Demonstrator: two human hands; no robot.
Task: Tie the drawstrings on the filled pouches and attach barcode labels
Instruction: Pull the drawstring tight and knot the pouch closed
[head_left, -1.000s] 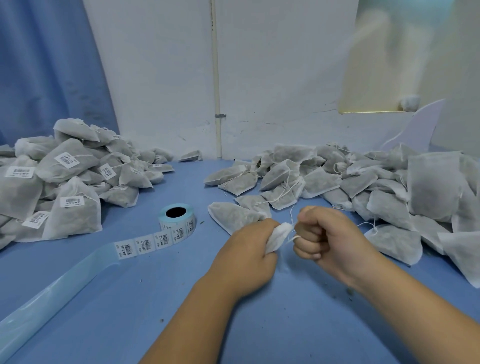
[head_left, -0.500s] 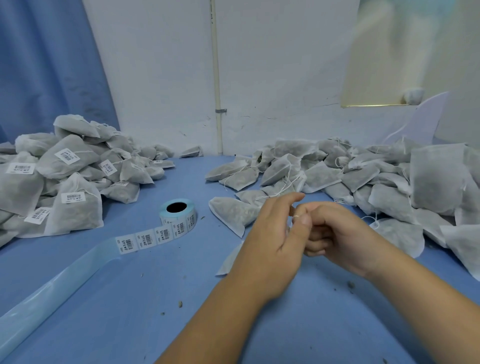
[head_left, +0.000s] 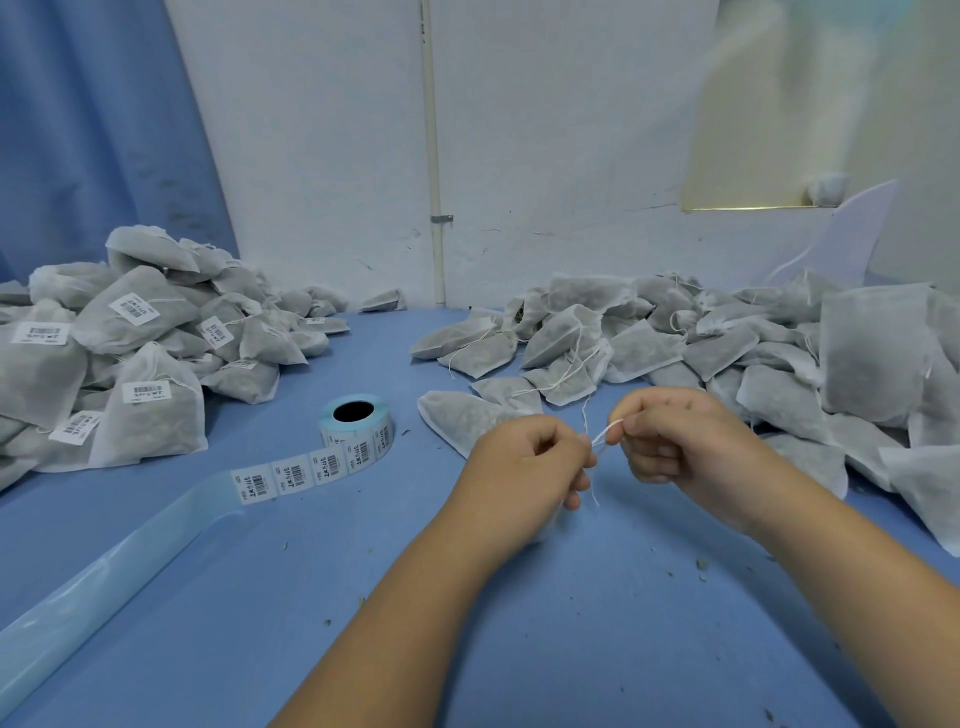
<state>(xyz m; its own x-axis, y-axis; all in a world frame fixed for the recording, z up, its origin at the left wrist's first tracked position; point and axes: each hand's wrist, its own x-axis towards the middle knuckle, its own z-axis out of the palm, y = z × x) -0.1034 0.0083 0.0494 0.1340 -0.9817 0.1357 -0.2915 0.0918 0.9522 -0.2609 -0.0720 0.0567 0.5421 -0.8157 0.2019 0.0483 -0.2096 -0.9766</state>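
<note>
Drawstring (head_left: 605, 434) stretches between our hands above the blue table (head_left: 571, 649). Our left hand (head_left: 524, 467) pinches one end with curled fingers, and our right hand (head_left: 685, 447) pinches the other. Label roll (head_left: 356, 431) lies at ten o'clock. Farther off, labelled pouches (head_left: 130, 364) pile at nine and unlabelled pouches (head_left: 727, 353) at two.

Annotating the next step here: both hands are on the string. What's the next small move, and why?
Probably draw the hands apart to cinch the knot. The left hand and right hand each pinch the white drawstring, which spans the small gap between them with a loose end dangling, so the tie looks unfinished. The label roll likely comes after.
</note>
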